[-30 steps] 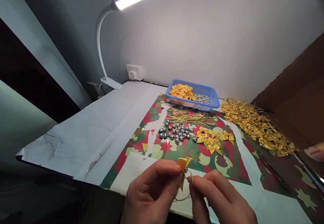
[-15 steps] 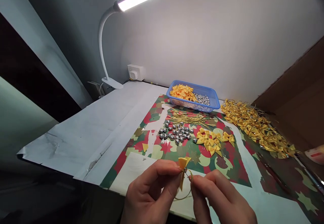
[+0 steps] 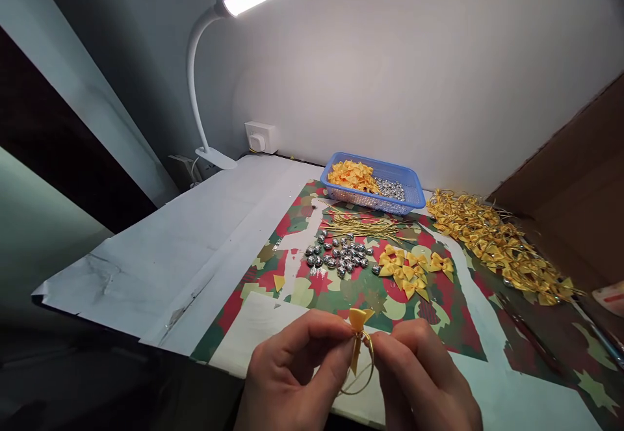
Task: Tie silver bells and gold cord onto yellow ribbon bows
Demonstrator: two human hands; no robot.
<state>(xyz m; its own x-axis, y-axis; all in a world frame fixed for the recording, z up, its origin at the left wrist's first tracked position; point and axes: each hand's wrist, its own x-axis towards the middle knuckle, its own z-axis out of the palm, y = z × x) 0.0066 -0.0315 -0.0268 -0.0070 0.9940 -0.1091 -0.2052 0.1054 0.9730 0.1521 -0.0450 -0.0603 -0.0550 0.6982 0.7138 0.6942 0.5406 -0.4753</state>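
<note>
Between thumb and index finger, my left hand (image 3: pixel 299 372) pinches a small yellow ribbon bow (image 3: pixel 359 322) near the front edge of the table. A gold cord (image 3: pixel 371 369) hangs in a loop below the bow. My right hand (image 3: pixel 424 376) pinches that cord close beside the bow's knot. The fingertips hide most of the knot. Just beyond the hands lie several loose yellow bows (image 3: pixel 409 268), a cluster of silver jingle bells (image 3: pixel 341 253) and a bundle of gold cords (image 3: pixel 365 226).
A blue plastic basket (image 3: pixel 414 187) with bows and silver beads stands by the wall. Finished-looking bows with cords form a heap (image 3: pixel 497 242) at right, near tweezers (image 3: pixel 529 333) and a cardboard panel (image 3: pixel 575 177). A clip-on lamp (image 3: pixel 195 86) shines overhead.
The gold cord now forms a rounder, fuller loop beside the bow. My right fingers have drawn nearer to the left fingertips, and the bow sits slightly further right.
</note>
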